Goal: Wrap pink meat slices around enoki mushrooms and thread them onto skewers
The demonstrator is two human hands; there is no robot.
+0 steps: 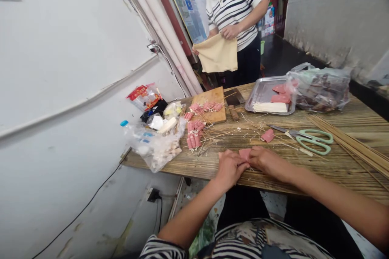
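Near the front edge of the wooden table, a pink slice of what looks like ham (244, 153) is pinched between both my hands. My left hand (228, 168) grips its left side with fingers bent, and my right hand (269, 162) has hold of its right side. Whatever lies inside the slice is hidden by my fingers. A rolled pink slice (268, 135) on a thin stick lies just beyond my right hand. Scissors with pale green handles (316, 139) rest to its right. Pink rolls on sticks (196, 133) are grouped to the left.
More rolls lie on a cutting board (217, 117) beside a cleaver (234, 97). A metal tray (253, 94) holds pink slices and pale enoki mushrooms (270, 107). Plastic bags (164, 153) sit at the left end, bamboo sticks (352, 141) at right. Across the table, a person (240, 12) holds a yellow cloth (217, 54).
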